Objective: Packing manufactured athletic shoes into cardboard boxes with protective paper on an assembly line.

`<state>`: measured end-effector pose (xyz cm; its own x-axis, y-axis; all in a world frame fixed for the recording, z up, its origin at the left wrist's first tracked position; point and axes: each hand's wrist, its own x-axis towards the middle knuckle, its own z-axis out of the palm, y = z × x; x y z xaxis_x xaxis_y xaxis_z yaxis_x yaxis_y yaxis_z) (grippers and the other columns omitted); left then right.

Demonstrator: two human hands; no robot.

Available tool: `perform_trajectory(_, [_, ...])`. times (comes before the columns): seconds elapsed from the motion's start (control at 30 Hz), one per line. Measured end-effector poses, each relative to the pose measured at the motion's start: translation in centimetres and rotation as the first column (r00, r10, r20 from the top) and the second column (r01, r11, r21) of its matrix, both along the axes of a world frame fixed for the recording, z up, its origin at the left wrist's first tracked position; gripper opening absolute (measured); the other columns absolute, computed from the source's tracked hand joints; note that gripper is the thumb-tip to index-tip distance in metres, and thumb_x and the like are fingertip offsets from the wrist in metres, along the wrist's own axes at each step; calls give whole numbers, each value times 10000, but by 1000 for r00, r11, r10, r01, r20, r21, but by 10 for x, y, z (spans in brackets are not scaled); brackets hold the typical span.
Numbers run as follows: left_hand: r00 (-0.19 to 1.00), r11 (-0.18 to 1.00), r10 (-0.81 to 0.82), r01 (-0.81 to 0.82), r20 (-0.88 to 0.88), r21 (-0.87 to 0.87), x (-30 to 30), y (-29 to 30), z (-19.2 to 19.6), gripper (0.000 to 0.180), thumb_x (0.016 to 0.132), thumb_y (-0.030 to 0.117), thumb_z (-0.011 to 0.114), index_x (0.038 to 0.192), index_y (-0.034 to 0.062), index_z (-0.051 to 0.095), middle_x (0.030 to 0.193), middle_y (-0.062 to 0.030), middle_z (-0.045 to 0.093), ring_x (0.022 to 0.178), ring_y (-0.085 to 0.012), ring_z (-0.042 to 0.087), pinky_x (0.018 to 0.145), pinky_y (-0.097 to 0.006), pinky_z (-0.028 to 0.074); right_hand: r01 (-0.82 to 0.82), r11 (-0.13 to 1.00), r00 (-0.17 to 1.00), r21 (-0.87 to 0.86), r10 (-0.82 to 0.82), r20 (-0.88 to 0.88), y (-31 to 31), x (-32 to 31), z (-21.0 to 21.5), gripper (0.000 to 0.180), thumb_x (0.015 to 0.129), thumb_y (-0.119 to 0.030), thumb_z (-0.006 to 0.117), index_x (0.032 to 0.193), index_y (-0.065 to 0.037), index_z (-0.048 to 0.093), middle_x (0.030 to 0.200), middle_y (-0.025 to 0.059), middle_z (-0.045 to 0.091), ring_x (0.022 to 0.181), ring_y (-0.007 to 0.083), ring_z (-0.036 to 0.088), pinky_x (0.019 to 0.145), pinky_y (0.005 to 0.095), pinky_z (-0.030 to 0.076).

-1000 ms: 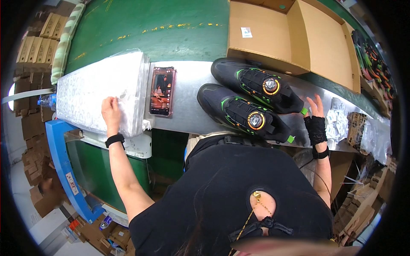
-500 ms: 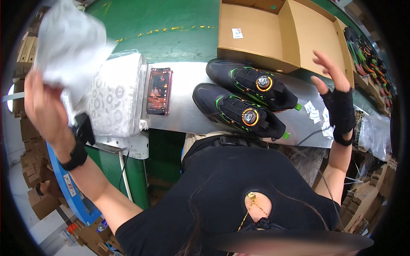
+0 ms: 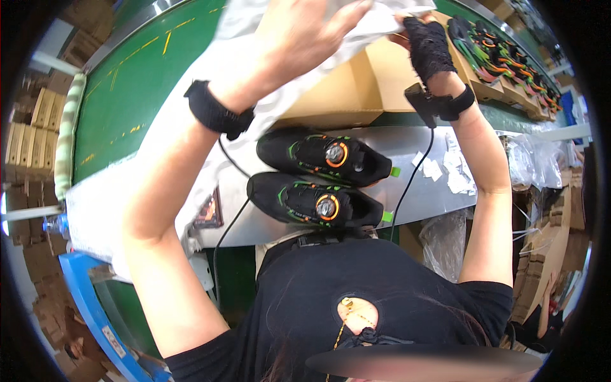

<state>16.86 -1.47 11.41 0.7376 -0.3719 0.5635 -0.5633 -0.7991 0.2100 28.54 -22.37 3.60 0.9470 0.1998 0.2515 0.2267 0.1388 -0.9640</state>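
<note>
A large white sheet of wrapping paper (image 3: pixel 232 56), blurred in places, is raised in front of me and trails toward the left. My left hand (image 3: pixel 296 44) rests on it, thumb stretched wide; the upper edge cuts off the other fingers. My right hand (image 3: pixel 425 48), in a black fingerless glove, pinches the sheet's right end. Below the hands, two black shoes, the far one (image 3: pixel 366 162) and the near one (image 3: pixel 293 200), stand side by side on the metal tabletop (image 3: pixel 410 196). Each has an orange-ringed dial and a green heel tab.
Beyond the shoes lies an open brown shoebox (image 3: pixel 356 102), partly covered by the paper. White paper slips (image 3: pixel 457 172) lie at right. A phone (image 3: pixel 210 213) shows partly beneath my left arm, beside a paper stack (image 3: pixel 95 210). More shoes (image 3: pixel 503 60) stand far right. Cables hang from both wrists.
My left hand has swung from the far left to the upper middle, bringing the paper across. My right hand has moved inward and taken the sheet's end. The paper now covers part of the shoebox.
</note>
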Motion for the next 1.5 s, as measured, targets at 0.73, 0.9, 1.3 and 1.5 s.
perform_trajectory(0.73, [391,126,-516,-845,-762,-519,-58,144,-182,535,822,360,577,1188,-8,447,1147,-101,531,1020,-187,530,859,-331,438,822,460,565,-336,-587,579,-179,-51,-39,535,744,-282,676,1113,32,449,1170,157,454,1089,226,433,925,337,338])
perform_trajectory(0.9, [427,223,-437,-801,-792,-555,-35,105,-171,485,827,311,580,1125,-59,482,1049,-136,572,896,-202,577,779,-304,473,31,767,401,-641,578,711,-56,-159,-31,188,713,-150,614,858,-39,571,931,97,567,842,230,560,712,365,439])
perform_trajectory(1.3, [535,635,564,-768,-629,-83,26,187,-182,663,774,527,500,906,-116,590,855,-270,601,871,-376,579,776,-383,439,100,196,373,-975,902,220,-18,-206,-56,114,631,-194,573,528,-177,525,475,-34,494,521,135,506,732,368,329])
perform_trajectory(1.5, [398,577,738,-791,-545,204,13,208,-155,646,779,530,482,874,-98,603,881,-297,581,909,-425,549,805,-414,426,-495,471,660,-730,751,38,-6,-143,51,272,757,-328,610,814,-62,617,719,18,609,685,136,564,651,296,427])
